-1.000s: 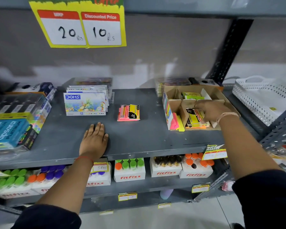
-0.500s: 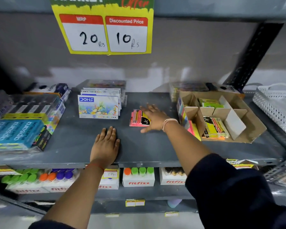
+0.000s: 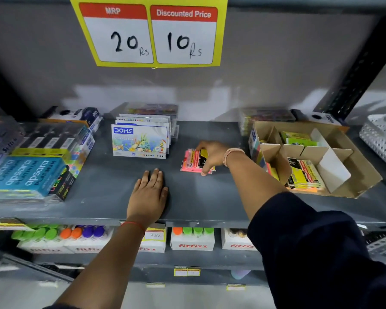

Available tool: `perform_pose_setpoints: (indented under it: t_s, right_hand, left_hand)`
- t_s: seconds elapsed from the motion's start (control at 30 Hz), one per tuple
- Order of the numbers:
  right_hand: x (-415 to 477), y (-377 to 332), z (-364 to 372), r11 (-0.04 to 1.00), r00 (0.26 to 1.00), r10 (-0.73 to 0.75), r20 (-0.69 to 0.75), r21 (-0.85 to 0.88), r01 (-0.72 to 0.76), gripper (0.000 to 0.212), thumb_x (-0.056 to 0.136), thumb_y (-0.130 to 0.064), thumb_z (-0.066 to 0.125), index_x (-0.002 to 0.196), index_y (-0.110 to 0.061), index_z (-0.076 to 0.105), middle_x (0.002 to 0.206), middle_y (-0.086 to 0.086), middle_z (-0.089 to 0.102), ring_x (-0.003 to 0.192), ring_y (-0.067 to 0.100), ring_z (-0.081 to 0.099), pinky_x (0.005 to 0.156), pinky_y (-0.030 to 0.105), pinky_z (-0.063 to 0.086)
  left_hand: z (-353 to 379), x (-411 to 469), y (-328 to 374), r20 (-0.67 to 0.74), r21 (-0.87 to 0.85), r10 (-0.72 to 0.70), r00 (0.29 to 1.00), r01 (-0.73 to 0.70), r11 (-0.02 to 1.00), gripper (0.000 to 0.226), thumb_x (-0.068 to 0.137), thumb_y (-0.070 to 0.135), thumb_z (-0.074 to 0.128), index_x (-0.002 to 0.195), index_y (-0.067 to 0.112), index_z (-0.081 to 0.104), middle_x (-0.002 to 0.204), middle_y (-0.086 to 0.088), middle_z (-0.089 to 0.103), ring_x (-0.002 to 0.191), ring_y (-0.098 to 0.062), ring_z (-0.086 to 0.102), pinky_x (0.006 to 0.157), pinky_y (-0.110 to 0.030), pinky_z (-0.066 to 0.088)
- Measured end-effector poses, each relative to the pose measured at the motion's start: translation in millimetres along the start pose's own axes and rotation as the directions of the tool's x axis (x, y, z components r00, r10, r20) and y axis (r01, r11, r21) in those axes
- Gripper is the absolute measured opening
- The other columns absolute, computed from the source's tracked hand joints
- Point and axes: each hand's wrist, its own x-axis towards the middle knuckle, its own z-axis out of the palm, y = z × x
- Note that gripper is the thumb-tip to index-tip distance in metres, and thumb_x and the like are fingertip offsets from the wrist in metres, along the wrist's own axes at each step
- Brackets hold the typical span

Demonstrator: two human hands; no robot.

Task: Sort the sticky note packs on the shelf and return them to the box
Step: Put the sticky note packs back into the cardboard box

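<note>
Right hand [image 3: 212, 157] pinches the pink-and-yellow sticky note pack [image 3: 193, 162], left of the brown cardboard box [image 3: 357, 175]; left hand [image 3: 148, 195] lies flat. Next, probably lift it boxward.

Two hands on the grey shelf: the left hand [image 3: 148, 198] and the right hand [image 3: 212, 155]. One small stack of sticky note packs [image 3: 192, 162] lies loose. One cardboard box [image 3: 352, 172] holds two visible groups of packs. One yellow price sign [image 3: 151, 32] shows two prices. Several DOMS oil pastel boxes [image 3: 139, 142] stand in a row; exact count unclear.
</note>
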Motion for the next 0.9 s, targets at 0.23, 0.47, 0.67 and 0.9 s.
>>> perform_pose_setpoints:
  t_s: [0.23,0.47,0.67,0.9]
  right_hand:
    - [-40.7,6.3,-12.2,0.99,0.986,-0.041,-0.159,0.129,0.062,0.112,0.056,-0.015,0.085,0.145,-0.025,0.018,0.139,0.008,0.049,0.119,0.028,0.052,0.083,0.022,0.046]
    - [-132.8,74.2,-99.8,0.964,0.914,0.106,-0.393,0.268,0.003,0.097,0.056,0.003,0.081,0.139,-0.017,0.037,0.125,-0.002,0.051,0.119,0.017,0.05,0.095,0.021,0.038]
    - [-182.7,125.2,-104.7,0.913,0.905,0.402,-0.136,-0.008,-0.407,0.091,0.053,0.001,0.075,0.133,-0.029,0.044,0.122,0.003,0.054,0.099,0.021,0.052,0.063,0.02,0.044]
    - [-168.7,138.4,-81.1,0.908,0.909,0.412,-0.056,-0.06,-0.415,0.094,0.057,0.0,0.075,0.135,-0.034,0.038,0.112,0.007,0.055,0.1,0.03,0.058,0.083,0.042,0.056]
  left_hand:
    - [-3.0,-0.3,1.1,0.015,-0.023,-0.002,1.0,0.002,1.0,0.051,0.098,0.027,0.025,0.146,0.012,0.013,0.158,-0.003,0.013,0.147,-0.023,0.005,0.12,-0.037,0.007]
    - [-2.7,-2.8,2.5,0.007,-0.044,0.001,1.0,0.0,0.999,0.052,0.098,0.027,0.027,0.145,0.01,0.014,0.158,-0.006,0.014,0.147,-0.025,0.007,0.12,-0.039,0.008]
    - [-3.5,-4.2,3.1,0.0,-0.049,0.003,1.0,-0.003,0.999,0.052,0.097,0.026,0.028,0.145,0.008,0.016,0.157,-0.008,0.016,0.146,-0.027,0.008,0.12,-0.04,0.009]
    - [-4.9,-4.0,3.4,0.006,-0.041,0.001,1.0,-0.001,0.999,0.052,0.098,0.026,0.027,0.145,0.009,0.014,0.157,-0.007,0.015,0.146,-0.026,0.008,0.12,-0.039,0.008]
